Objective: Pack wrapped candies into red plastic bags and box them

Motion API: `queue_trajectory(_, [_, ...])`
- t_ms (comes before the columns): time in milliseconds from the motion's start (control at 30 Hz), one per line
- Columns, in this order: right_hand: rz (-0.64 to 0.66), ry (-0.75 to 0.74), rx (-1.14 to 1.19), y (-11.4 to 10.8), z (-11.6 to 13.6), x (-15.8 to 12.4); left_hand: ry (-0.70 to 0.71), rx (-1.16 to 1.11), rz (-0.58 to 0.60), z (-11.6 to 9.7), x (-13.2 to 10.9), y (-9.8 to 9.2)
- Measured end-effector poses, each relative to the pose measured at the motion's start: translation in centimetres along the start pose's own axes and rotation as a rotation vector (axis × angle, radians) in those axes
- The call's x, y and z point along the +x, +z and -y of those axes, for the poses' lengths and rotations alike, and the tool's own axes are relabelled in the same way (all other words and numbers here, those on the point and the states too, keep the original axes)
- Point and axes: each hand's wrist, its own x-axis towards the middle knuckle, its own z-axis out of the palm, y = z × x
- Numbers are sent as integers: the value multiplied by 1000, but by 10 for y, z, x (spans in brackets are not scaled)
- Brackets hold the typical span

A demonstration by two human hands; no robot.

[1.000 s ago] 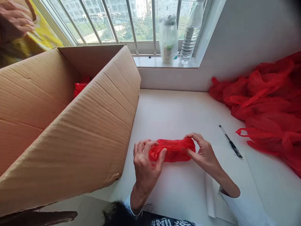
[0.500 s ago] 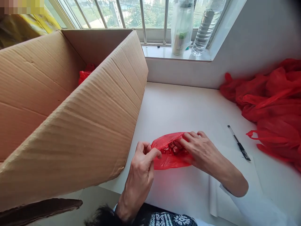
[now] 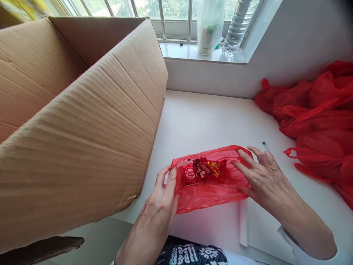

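Note:
A thin red plastic bag lies spread on the white table in front of me. Through it show a few small red sweet packets. My left hand pinches the bag's left edge between thumb and fingers. My right hand rests on the bag's right end with fingers stretched and spread, pressing it flat.
A big open cardboard box fills the left side. A heap of red plastic bags lies at the right. A pen peeks out behind my right hand. White paper lies under my right wrist. A water bottle and bagged jar stand on the sill.
The rolled-up red bag has been unrolled and spread flat, so the sweet packets inside show. My right hand slid right along it. The other person's hand at top left is gone.

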Motion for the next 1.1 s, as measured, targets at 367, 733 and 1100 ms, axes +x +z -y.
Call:
queue_trajectory(367, [113, 30, 162, 38, 62, 53, -58, -143, -13, -3, 11, 10])
queue_trajectory(733, [228, -103, 417, 36, 23, 12, -66, -238, 26, -3, 11, 6])
queue_trajectory(1100, [87, -86, 290, 17, 30, 19, -58, -240, 67, 8, -24, -9])
